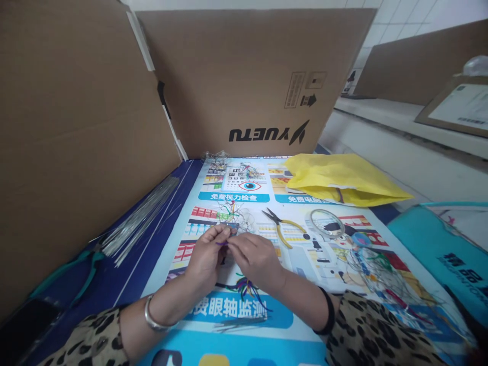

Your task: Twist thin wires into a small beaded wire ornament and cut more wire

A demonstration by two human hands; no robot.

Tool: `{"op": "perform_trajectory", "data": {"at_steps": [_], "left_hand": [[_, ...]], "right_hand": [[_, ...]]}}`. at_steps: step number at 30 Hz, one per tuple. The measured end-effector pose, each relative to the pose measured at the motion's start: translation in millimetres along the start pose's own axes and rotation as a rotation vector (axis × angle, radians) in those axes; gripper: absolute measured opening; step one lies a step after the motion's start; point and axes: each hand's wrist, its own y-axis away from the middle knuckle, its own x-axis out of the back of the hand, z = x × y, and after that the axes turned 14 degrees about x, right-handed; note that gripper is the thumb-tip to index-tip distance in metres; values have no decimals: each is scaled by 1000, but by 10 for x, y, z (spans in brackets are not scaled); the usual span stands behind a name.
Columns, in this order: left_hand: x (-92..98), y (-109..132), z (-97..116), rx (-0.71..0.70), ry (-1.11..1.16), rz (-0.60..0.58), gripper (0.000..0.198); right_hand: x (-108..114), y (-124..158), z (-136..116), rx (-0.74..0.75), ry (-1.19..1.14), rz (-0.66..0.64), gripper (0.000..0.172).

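Observation:
Close together over the printed mat [224,338], both hands work at a short purple thread [221,243]. My left hand [206,259] pinches it between thumb and fingers. From the other side, my right hand [261,259] has its fingertips closed on the same thread. Whether a thin wire is also between the fingers is too small to make out. Just beyond the hands lies a tangle of thin wire [244,219] with coloured threads. Below them is a bunch of multicoloured threads [247,288], and nearer me a few short metal wires [240,324].
Yellow-handled pliers [284,234] and a clear ring-shaped roll [327,223] lie beyond my hands. At left are straight wires [141,218] and a teal-handled tool [89,264]. A yellow bag [343,175], wire tangle [369,269] and teal bag [446,244] are right. Cardboard [244,66] stands behind.

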Motion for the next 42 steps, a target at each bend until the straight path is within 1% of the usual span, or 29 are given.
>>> {"op": "perform_trajectory", "data": {"at_steps": [5,11,14,18,21,24,28,34,39,42], "left_hand": [[12,-38,-36,-41,-64,-14,19],[6,-35,-66,-58,-124,25,23],[14,-45,-83,-72,-115,32,24],[30,-58,-86,-76,-111,57,26],[33,-54,-72,-73,-104,46,26],[36,-46,-60,-51,-90,22,24],[49,-37,-54,-38,-95,-32,19],[61,-31,-60,-20,-162,-35,16],[19,29,-60,4,-185,-87,17],[-29,98,-51,5,-165,-105,18]], "right_hand": [[33,-84,67,-80,126,-8,16],[37,-136,122,-26,352,-66,15],[24,-140,128,-28,404,-133,16],[31,-149,100,18,437,-204,15],[27,-138,74,40,416,-214,17],[-3,-101,65,6,361,-212,19],[-51,-48,82,-100,232,-205,19],[-60,-46,109,-309,46,-237,16],[-23,-94,126,-439,-8,-238,14],[8,-115,123,-463,-4,-294,13]]}}
